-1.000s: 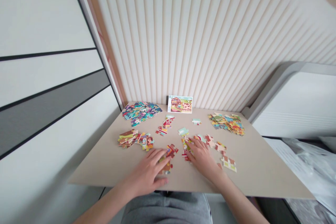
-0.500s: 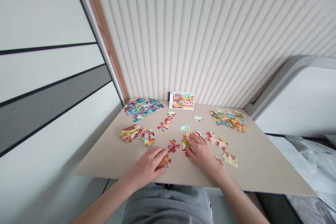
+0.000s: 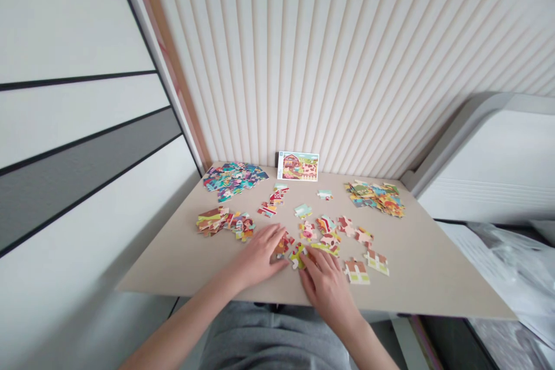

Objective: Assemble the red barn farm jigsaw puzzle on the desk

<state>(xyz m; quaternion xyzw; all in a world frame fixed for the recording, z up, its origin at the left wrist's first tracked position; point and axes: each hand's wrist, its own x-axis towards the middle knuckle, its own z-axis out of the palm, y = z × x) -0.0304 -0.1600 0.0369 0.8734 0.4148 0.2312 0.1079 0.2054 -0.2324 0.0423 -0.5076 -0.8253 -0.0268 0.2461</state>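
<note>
My left hand (image 3: 261, 255) lies low over the table, fingers apart, its fingertips on a brown and red puzzle piece (image 3: 282, 244) that they partly cover. Just to the right, my right hand (image 3: 324, 277) has its fingertips on a yellow-green piece with a white edge (image 3: 297, 255); whether it is pinched or only pressed is hard to see. Beyond the right hand are a pink pig piece (image 3: 307, 230) and a red and pale blue barn-roof piece (image 3: 325, 224). Two brown pieces with white fence, one nearer (image 3: 357, 271) and one farther (image 3: 377, 261), lie right of it.
A farm picture card (image 3: 298, 166) leans at the back wall. Piles of pieces lie at back left (image 3: 234, 178), back right (image 3: 377, 198) and left (image 3: 223, 223). Red barn pieces (image 3: 272, 201) are near the middle. The table's front edge (image 3: 411, 313) is close to my body.
My left hand has moved forward and right with its brown piece, beside the red one. My right hand has drawn back toward me with the yellow-green piece, uncovering the pig piece.
</note>
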